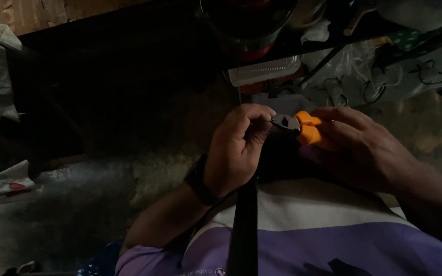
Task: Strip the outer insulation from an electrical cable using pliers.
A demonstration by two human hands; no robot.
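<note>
The right hand (364, 148) grips orange-handled pliers (297, 127), their dark jaws meeting the left hand (239, 145), whose fingers curl shut, seemingly steadying something too small to identify.

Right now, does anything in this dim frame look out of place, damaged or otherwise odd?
Nothing stands out as damaged or spilled. The right hand grips orange-handled pliers, their dark metal head pointing at the left hand, which pinches something too small to identify. The cluttered shelf above is too dark to judge.
</note>
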